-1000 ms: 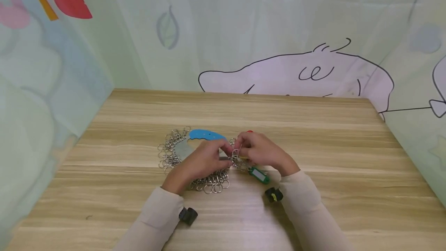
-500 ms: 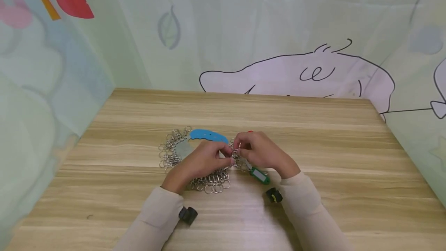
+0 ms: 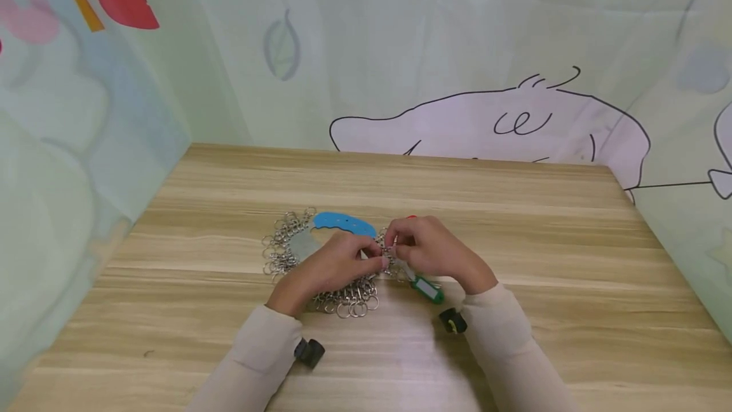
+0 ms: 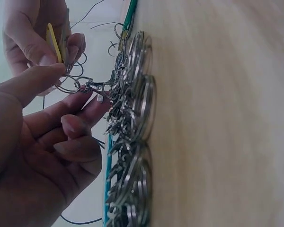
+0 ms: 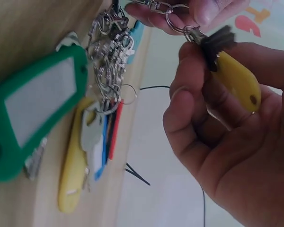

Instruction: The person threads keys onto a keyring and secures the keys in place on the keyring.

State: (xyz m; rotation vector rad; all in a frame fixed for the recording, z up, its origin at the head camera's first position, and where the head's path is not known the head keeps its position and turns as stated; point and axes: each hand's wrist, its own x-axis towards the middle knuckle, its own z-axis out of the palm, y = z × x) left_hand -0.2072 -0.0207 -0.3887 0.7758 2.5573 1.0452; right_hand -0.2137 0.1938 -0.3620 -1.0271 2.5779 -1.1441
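Observation:
My left hand (image 3: 337, 264) pinches a metal split ring (image 4: 66, 86) between thumb and fingertips. That ring hangs from a swivel clip (image 4: 97, 87) on the cluster of clips and rings. My right hand (image 3: 429, 245) holds a yellow key tag (image 5: 239, 81) with a dark, blurred key (image 5: 217, 42) on a small ring. In the right wrist view, the small ring overlaps the larger split ring. Beneath the hands lies a grey plate (image 3: 303, 245) with a blue handle (image 3: 343, 223), fringed by many clips and rings. The left hand covers part of it.
Near my right hand lies a green key tag (image 3: 427, 288). Another yellow tag (image 5: 72, 165), a key (image 5: 91, 127), and blue and red tags (image 5: 116, 132) lie beyond it. The wooden table (image 3: 229, 183) meets a printed cloth backdrop (image 3: 400, 30).
The right fingers have turned slightly, and the yellow tag, glimpsed under them earlier, is now hidden in the head view. Both hands stay together at the ring.

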